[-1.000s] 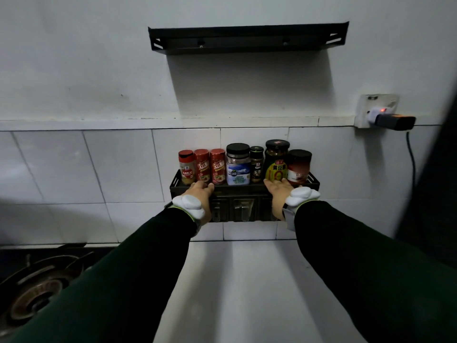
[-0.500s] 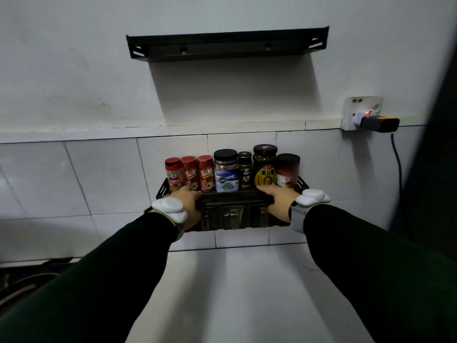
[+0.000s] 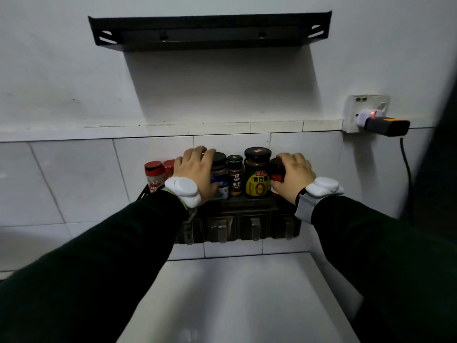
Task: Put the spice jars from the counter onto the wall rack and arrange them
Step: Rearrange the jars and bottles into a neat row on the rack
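Observation:
A black wall rack [image 3: 247, 203] on the tiles holds a row of spice jars. From the left stand a red-capped garlic jar [image 3: 154, 175], a second red cap [image 3: 169, 165], a black-lidded blue-label jar [image 3: 220, 174], a small dark jar [image 3: 235, 175] and a tall yellow-label jar [image 3: 257, 174]. My left hand [image 3: 195, 170] is wrapped over a third red-capped jar, hiding it, with the thumb against the blue-label jar. At the row's right end my right hand [image 3: 293, 177] grips the dark-lidded red-label jar [image 3: 277, 170].
A black wall shelf [image 3: 210, 30] hangs above with nothing seen on it. Hooks [image 3: 254, 230] hang under the rack. A wall socket with a plugged adapter [image 3: 380, 122] and cable is at the right. The white counter [image 3: 247, 298] lies below.
Both hands left the rack's front rail and rose onto the jars. The left now covers a red-capped jar, the right holds the end jar. The view moved closer.

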A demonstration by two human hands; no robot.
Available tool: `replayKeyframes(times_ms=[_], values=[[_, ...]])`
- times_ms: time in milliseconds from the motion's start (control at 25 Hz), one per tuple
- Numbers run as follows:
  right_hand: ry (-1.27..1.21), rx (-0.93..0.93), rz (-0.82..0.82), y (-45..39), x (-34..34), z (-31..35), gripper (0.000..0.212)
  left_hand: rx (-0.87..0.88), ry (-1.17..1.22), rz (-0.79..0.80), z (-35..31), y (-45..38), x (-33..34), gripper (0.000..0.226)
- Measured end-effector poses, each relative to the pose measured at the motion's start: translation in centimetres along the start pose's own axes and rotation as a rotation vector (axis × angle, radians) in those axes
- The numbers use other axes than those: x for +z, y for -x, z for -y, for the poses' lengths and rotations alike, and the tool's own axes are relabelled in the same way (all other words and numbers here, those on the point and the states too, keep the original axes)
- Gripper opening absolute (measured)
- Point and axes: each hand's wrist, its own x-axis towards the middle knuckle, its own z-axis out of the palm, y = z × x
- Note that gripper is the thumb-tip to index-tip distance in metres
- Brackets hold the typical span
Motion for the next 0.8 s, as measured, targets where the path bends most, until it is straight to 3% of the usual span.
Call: replayKeyframes(times_ms=[120, 280, 440, 680, 800], values=[[0.133, -0.107, -0.057, -0.8, 0.4, 0.2, 0.084, 0.014, -0.100, 0.152, 0.9, -2.5, 0.0, 0.087], [0.173, -0.192, 0.012, -2.0, 1.2, 0.2, 0.099, 0.036, -0.087, 0.271, 1.3, -4.2, 0.2, 0.076], [0.122, -0.201, 0.021, -2.2, 1.6, 0.4, 0.099, 0.034, -0.038, 0.195, 1.2, -4.2, 0.5, 0.068], [0.060, -0.158, 0.037, -2.7, 0.9, 1.4, 0.082, 0.075, -0.003, 0.212, 2.0, -3.7, 0.0, 0.094], [0.089, -0.174, 0.014, -2.6, 0.7, 1.7, 0.077, 0.135, -0.035, 0.167, 2.3, -3.2, -0.9, 0.089]])
